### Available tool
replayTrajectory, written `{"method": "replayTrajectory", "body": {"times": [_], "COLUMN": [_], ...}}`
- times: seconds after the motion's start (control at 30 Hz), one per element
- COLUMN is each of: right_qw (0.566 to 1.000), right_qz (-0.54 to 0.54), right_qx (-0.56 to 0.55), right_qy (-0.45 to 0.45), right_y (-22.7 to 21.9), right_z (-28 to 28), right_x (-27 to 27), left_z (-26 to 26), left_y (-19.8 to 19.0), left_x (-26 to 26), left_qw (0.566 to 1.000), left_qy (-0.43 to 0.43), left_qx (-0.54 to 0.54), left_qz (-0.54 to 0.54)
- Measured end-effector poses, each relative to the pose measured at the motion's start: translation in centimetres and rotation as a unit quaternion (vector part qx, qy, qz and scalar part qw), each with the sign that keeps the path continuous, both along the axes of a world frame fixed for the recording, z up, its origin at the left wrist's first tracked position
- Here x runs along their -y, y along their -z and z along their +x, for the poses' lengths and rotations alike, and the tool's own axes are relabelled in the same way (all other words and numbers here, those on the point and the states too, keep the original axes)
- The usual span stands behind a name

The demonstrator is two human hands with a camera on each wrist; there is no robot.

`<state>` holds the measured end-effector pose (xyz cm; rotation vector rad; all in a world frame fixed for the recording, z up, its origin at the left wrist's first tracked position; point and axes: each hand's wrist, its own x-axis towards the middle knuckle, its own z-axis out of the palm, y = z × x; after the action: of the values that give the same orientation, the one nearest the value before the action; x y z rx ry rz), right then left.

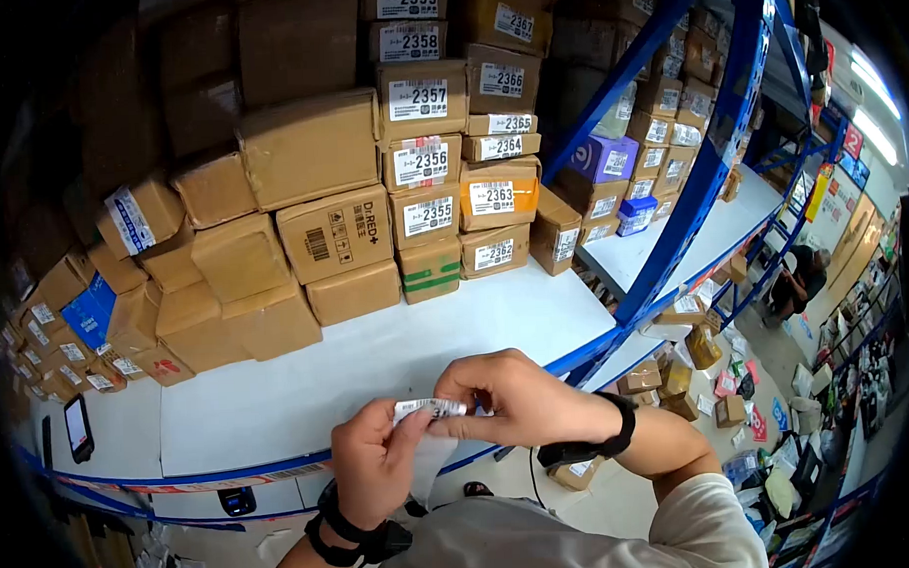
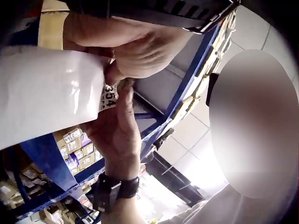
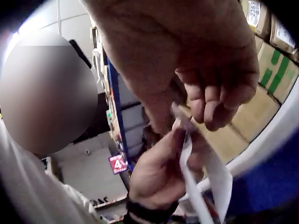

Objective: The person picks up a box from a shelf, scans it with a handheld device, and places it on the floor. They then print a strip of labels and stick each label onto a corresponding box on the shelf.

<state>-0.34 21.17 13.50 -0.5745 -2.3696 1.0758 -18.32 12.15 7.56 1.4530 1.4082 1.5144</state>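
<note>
A strip of white paper labels (image 1: pixel 433 460) hangs from my left hand (image 1: pixel 370 452), pinched between thumb and fingers above the shelf's front edge. At its upper end is a printed label (image 1: pixel 414 407); the digits "354" show on it in the left wrist view. My right hand (image 1: pixel 503 394) meets the left from the other side, thumb and index finger pinching the label's right end. Its other fingers (image 3: pixel 212 100) are curled in the right wrist view. In that view the strip (image 3: pixel 219 179) falls in a loop below the left hand's fingertips.
Numbered cardboard boxes (image 1: pixel 427 217) stand stacked along the back of the white shelf (image 1: pixel 279 410). A phone-like handheld device (image 1: pixel 77 427) lies at its left end. A blue upright post (image 1: pixel 672 216) rises on the right. Parcels (image 1: pixel 678 376) cover the floor beyond, where a person (image 1: pixel 797 280) is.
</note>
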Motion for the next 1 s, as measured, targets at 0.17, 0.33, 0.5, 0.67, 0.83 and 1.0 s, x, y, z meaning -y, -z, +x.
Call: {"method": "replayTrajectory", "body": {"times": [0.17, 0.33, 0.5, 0.67, 0.83, 1.0], "right_qw": [0.999, 0.9, 0.756, 0.733, 0.824, 0.82], "right_qz": [-0.003, 0.406, 0.595, 0.605, 0.452, 0.342], "right_qx": [-0.04, 0.089, 0.249, 0.264, -0.105, 0.01], "right_qy": [0.027, 0.134, 0.107, 0.163, 0.326, 0.459], "right_y": [0.1, -0.3, 0.6, -1.8, -10.3, -17.5], "right_z": [-0.1, -2.1, -5.1, -3.8, -4.4, -8.0], "right_x": [-1.2, -9.8, -13.1, -12.5, -11.3, -13.9], "left_z": [-1.1, -1.9, -2.6, -3.9, -5.2, -6.0], "left_y": [0.1, 2.2, 0.6, 0.0, -1.8, -8.0], "left_x": [0.6, 2.0, 3.8, 4.3, 3.6, 0.2], "left_qw": [0.997, 0.996, 0.996, 0.982, 0.966, 0.976], "left_qy": [0.007, 0.066, 0.077, 0.088, 0.176, 0.201], "left_qx": [-0.025, -0.03, -0.048, 0.144, 0.139, 0.056], "left_qz": [-0.068, 0.054, -0.01, -0.082, -0.129, -0.055]}}
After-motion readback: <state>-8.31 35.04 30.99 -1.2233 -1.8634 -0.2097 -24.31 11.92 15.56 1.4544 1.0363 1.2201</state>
